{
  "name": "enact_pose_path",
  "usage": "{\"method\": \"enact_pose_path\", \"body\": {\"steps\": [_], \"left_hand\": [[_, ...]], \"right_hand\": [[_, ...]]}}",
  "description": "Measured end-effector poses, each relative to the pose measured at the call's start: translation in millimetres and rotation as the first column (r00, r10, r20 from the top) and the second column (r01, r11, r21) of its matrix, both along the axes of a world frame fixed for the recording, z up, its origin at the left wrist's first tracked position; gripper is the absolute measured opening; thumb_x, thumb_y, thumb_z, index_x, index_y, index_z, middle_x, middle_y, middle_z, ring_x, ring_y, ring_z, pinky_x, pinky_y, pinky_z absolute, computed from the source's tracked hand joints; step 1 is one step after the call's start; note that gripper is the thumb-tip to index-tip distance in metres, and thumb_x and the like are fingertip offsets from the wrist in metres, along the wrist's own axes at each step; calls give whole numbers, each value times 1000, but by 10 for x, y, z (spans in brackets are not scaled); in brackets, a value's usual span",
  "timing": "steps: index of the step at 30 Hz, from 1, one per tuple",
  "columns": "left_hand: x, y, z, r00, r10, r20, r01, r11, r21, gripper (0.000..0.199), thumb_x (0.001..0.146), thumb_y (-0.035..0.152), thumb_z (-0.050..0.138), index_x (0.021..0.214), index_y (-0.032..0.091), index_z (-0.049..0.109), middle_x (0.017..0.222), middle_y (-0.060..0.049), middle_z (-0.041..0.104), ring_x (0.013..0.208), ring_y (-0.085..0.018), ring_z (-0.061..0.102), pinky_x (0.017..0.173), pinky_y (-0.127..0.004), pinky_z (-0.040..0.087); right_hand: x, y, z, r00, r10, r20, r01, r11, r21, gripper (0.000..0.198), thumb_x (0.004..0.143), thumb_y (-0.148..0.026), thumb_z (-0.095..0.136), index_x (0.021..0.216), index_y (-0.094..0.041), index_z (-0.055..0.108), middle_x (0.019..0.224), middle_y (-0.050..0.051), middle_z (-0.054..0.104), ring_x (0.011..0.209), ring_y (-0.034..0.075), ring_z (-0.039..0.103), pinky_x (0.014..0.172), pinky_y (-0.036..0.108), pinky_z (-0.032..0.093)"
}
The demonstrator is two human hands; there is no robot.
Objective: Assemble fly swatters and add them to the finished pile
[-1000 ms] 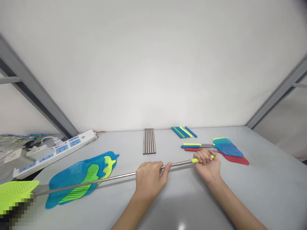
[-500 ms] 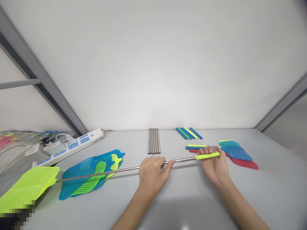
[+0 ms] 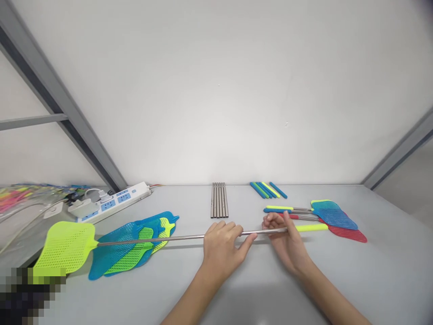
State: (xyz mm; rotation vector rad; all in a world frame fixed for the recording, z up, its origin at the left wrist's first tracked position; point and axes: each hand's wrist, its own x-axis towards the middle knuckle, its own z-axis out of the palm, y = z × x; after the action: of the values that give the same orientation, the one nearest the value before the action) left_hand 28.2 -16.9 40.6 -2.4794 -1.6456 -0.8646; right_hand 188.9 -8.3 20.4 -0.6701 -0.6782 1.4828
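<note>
Yellow swatter (image 3: 182,238) is held crosswise over the table (image 3: 389,271), level-ish, shadow below the rod. Its head (image 3: 69,246) is at the left end, yellow grip (image 3: 313,228) at the right.

Left hand (image 3: 221,246): clamped on the rod about mid-length, fingers over the top, thumb stretched along it toward the right. Right hand (image 3: 289,246): palm up, fingers curled, thumb across the rod just short of the grip. Can't tell if it's gripping or just touching. Hands well apart.

Rod crosses over the loose heads (image 3: 117,246), blue, green and yellow, overlapping; can't tell if it touches them. Beyond the right hand: pile of swatters (image 3: 334,215) with yellow, blue and red grips, heads overlapping. Further back: steel tubes (image 3: 219,201) side by side, then loose grips (image 3: 268,190), blue, green, yellow, slanted. Back left: power strip (image 3: 117,200) with plugs in. White wall (image 3: 219,113) behind.
</note>
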Motion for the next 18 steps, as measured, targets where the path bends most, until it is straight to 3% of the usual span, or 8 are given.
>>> {"method": "enact_pose_path", "body": {"steps": [5,10,14,18], "left_hand": [[11,-21,-12,994,-100,45,101,995,-3,21,77,36,42,74,22,57,66,-1,56,62,-13,48,57,-27,29],[33,-20,-9,987,-125,102,124,992,17,34,75,35,45,107,22,47,81,-3,56,71,-15,51,61,-27,35],[26,5,-10,986,-141,93,139,990,31,29,78,29,42,107,26,48,86,-2,55,74,-14,51,65,-27,38],[-31,52,-11,975,-178,137,175,984,32,24,80,24,41,101,24,52,96,-3,51,87,-15,48,77,-28,37]], "right_hand": [[-227,-146,-45,959,248,135,-248,969,-10,19,74,-36,50,72,-18,55,65,0,47,60,12,42,60,24,35],[-298,-167,-79,977,172,123,-169,985,-36,19,76,-34,48,76,-18,58,69,1,50,66,13,44,59,23,34],[-252,-95,-139,993,115,14,-114,991,-73,20,74,-35,50,78,-17,59,76,4,54,68,14,47,56,24,36],[-127,2,-177,998,23,-56,-30,992,-123,19,73,-35,51,77,-17,58,65,2,54,62,12,48,56,23,38]]}}
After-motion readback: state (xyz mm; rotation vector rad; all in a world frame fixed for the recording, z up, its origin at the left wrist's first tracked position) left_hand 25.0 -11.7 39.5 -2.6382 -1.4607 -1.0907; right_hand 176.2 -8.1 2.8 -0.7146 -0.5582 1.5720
